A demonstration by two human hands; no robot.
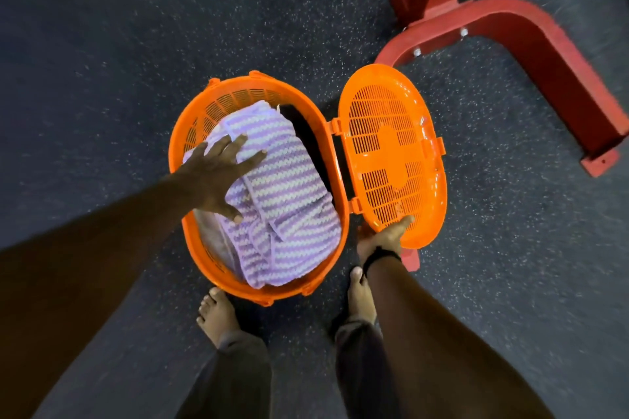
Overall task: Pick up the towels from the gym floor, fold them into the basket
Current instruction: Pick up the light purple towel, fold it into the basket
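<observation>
The towels [286,194] are already in the basket [190,133] — right under the left hand [218,177], which presses them flat with straight fingers. The right hand [383,238] grips the lid [391,153] (swung open). Closing it looks like all that's left — no towels show on the floor [119,44].

The person's arms are bare — no sleeves. A dark band [381,257] circles the right wrist, just behind the fingers. Dark trouser legs [238,367] end above bare feet [218,316].
</observation>
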